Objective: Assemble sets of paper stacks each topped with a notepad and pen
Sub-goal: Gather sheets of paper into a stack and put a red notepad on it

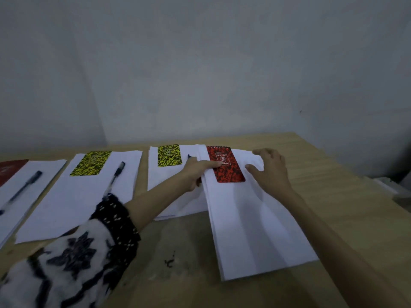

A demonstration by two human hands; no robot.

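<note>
Four white paper stacks lie in a row on the wooden table (322,174). The rightmost stack (255,230) carries a red spiral notepad (229,172) at its far end. My left hand (196,173) pinches that stack's left edge, with the thumb lying on the red notepad. My right hand (272,172) rests flat on the paper just right of the notepad, fingers apart and holding nothing. The stack beside it (164,181) bears a yellow notepad (169,155) and a pen (189,156), which my left hand mostly hides.
Further left, a stack (77,196) holds a yellow notepad (91,163) and a black pen (115,176). The leftmost stack (26,174) holds a red notepad (11,171) and a pen (22,190). A grey wall stands behind the table. Dark scuffs (170,262) mark the near tabletop.
</note>
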